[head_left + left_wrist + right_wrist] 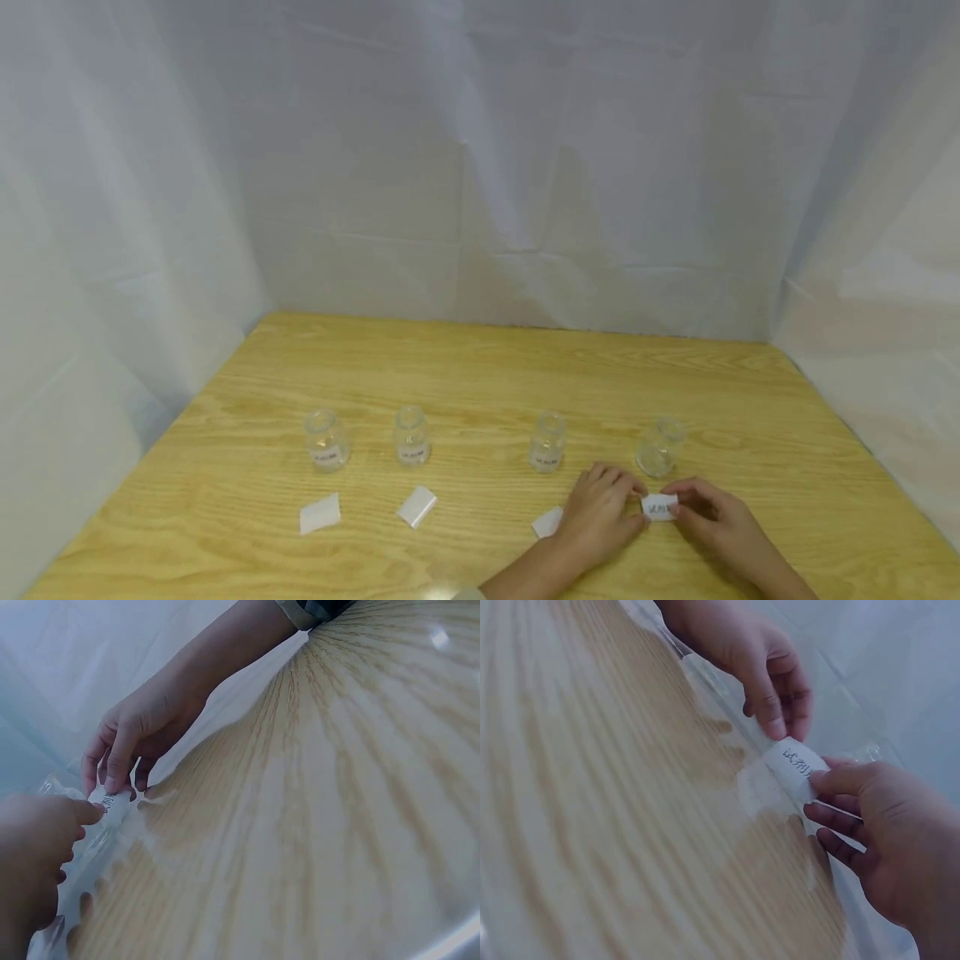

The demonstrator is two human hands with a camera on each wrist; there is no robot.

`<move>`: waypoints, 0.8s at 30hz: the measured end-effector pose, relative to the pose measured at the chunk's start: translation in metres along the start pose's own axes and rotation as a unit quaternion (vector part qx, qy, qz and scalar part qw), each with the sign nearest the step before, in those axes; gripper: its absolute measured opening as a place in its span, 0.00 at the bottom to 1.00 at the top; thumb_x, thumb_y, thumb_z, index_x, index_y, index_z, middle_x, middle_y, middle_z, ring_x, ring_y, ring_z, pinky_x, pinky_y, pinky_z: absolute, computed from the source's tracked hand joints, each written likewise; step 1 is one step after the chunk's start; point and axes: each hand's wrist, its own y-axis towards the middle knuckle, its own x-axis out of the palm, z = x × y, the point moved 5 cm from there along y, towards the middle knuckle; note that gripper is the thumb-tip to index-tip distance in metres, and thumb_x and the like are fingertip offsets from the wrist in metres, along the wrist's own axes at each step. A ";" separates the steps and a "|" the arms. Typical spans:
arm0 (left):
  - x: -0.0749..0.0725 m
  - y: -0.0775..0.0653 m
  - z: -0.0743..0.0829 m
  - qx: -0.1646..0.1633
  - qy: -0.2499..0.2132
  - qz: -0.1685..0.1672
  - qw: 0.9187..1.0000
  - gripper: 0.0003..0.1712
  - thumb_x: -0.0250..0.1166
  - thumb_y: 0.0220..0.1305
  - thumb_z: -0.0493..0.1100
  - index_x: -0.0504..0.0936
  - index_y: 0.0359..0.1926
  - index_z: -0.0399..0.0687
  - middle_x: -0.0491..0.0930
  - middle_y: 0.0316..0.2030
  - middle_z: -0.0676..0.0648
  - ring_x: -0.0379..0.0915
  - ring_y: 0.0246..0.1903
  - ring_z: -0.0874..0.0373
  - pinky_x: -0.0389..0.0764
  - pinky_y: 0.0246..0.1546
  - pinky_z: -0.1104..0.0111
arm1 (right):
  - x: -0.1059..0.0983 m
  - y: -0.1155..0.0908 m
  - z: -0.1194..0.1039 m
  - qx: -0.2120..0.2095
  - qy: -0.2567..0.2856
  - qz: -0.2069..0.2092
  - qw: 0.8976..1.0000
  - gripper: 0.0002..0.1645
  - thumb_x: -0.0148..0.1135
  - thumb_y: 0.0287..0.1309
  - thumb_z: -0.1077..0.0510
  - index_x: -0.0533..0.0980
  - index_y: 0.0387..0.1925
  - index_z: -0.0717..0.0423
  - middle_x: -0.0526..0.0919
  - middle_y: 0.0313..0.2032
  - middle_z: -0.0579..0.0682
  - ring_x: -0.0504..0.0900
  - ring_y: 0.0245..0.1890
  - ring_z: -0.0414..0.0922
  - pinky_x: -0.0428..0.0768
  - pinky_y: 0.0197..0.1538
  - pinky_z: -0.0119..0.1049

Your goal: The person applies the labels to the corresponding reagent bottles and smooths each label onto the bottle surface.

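A small white label (660,507) with handwritten dark characters is stretched between the two hands, just in front of the rightmost glass jar (660,450). My left hand (600,512) pinches its left end between thumb and finger. On its right end, my right hand (720,521) pinches with thumb and forefinger. The right wrist view has the writing on the label (795,761) facing up, with the right thumb over its last part. That rightmost jar stands upright and bears no visible label. A white paper piece (548,522) lies partly behind the left hand.
Three more glass jars, each with a written label low on its front, stand in a row: one jar (326,440) at far left, another jar (412,435) beside it, a third jar (548,442) right of centre. White paper pieces (320,513) lie before them. White curtains (487,167) surround the wooden table (450,375).
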 end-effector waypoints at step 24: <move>-0.001 0.005 -0.001 -0.041 -0.309 0.014 0.950 0.03 0.67 0.55 0.44 0.85 0.31 0.53 0.76 0.34 0.64 0.65 0.37 0.71 0.68 0.37 0.78 | -0.008 0.003 -0.019 -0.075 0.045 0.056 0.995 0.19 0.48 0.57 0.79 0.75 0.43 0.58 0.79 0.38 0.44 0.71 0.21 0.42 0.71 0.21 0.32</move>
